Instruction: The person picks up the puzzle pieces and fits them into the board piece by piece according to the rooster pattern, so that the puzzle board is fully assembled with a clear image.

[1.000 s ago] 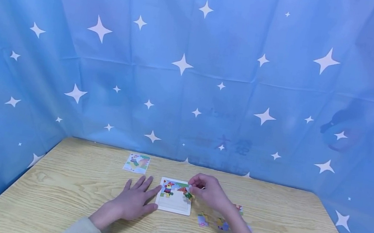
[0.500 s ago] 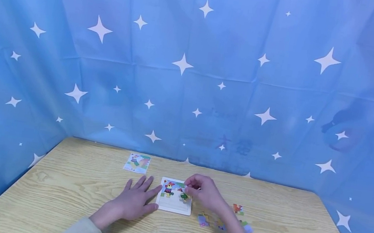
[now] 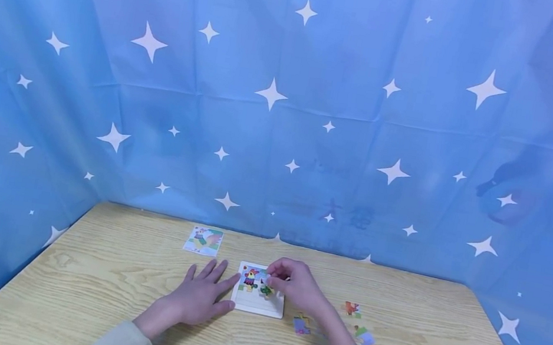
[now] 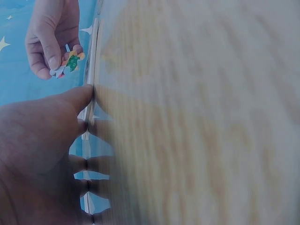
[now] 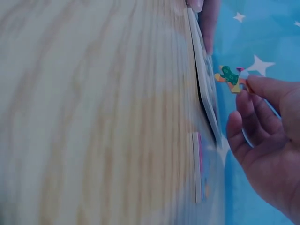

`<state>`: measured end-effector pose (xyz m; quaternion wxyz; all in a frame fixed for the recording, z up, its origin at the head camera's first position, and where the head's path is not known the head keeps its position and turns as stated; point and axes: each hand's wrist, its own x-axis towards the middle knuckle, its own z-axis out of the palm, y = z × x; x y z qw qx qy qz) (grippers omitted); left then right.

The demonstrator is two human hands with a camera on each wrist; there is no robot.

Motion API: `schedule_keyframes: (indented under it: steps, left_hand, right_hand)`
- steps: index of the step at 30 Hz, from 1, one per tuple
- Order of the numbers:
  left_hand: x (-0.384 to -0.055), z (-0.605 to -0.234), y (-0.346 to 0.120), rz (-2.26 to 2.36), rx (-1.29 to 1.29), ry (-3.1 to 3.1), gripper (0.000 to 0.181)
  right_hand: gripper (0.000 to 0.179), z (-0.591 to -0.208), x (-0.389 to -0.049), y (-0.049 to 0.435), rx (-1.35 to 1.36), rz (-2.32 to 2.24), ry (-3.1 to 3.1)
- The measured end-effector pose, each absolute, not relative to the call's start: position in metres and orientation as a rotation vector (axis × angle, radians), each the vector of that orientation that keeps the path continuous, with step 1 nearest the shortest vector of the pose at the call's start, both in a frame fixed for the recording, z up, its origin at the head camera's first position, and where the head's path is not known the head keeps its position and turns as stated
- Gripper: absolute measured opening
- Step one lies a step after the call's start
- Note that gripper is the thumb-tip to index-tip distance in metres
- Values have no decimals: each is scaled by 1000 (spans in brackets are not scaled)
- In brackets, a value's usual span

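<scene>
A white puzzle tray (image 3: 256,311) lies on the table, with fitted pieces forming a rooster's head (image 3: 251,276) along its upper left. My left hand (image 3: 201,299) rests flat with fingers spread, its thumb and index fingertip at the tray's left edge. Over the tray, my right hand (image 3: 296,284) pinches a puzzle piece (image 5: 229,76) between thumb and fingers. Green, yellow and orange patches show on that piece in the right wrist view, where it is held above the tray. My right fingers cover part of the tray's upper right in the head view.
Loose puzzle pieces lie right of the tray: a purple and yellow one (image 3: 301,325), an orange one (image 3: 352,309) and a green and lilac one (image 3: 364,336). A small picture card (image 3: 203,241) lies behind the left hand. A blue star-patterned curtain (image 3: 286,108) stands behind the wooden table (image 3: 96,265).
My right hand has moved left over the tray, carrying the pinched puzzle piece toward the rooster pieces. The loose pieces at the right are less covered by the arm. My left hand stays put.
</scene>
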<state>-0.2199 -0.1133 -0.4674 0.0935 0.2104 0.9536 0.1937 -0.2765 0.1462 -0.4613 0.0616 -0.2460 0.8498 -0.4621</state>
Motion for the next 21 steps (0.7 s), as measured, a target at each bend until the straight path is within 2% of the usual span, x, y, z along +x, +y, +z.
schedule_keyframes:
  steps: [21]
  left_hand:
    - [-218, -465, -113, 579, 633, 2829, 64]
  right_hand:
    - [16, -468, -282, 131, -651, -1434, 2547]
